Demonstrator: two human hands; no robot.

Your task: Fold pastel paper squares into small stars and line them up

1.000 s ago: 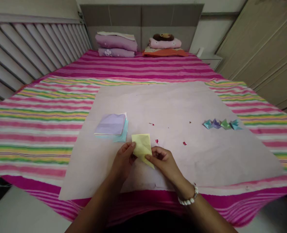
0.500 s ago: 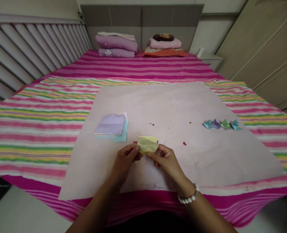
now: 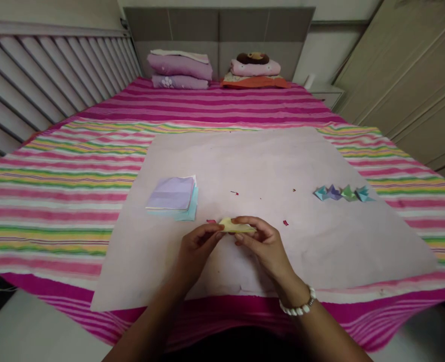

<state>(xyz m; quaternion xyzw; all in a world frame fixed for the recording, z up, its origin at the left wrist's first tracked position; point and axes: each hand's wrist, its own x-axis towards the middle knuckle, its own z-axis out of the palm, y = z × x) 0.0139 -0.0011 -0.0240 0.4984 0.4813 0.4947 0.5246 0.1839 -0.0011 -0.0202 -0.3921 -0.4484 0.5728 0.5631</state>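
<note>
A small folded piece of yellow paper (image 3: 229,225) is held between both hands above the big pale sheet (image 3: 267,161). My left hand (image 3: 196,249) pinches its left end between thumb and fingers. On the right end, my right hand (image 3: 265,244) is closed, with fingers over the top and the thumb below; they hide part of the paper. The paper looks thin and tilted nearly edge-on. A pink-red scrap (image 3: 211,221) lies just beyond my left fingertips.
To the left lies a stack of square papers (image 3: 172,193), purple on top. Several folded paper shapes (image 3: 333,193) stand in a row at right. Red scraps (image 3: 286,222) dot the sheet. Folded bedding (image 3: 180,68) rests by the headboard (image 3: 192,30).
The yellow paper has turned from facing me to nearly edge-on and looks narrower. My right hand has shifted slightly right, its fingers now over the paper's top.
</note>
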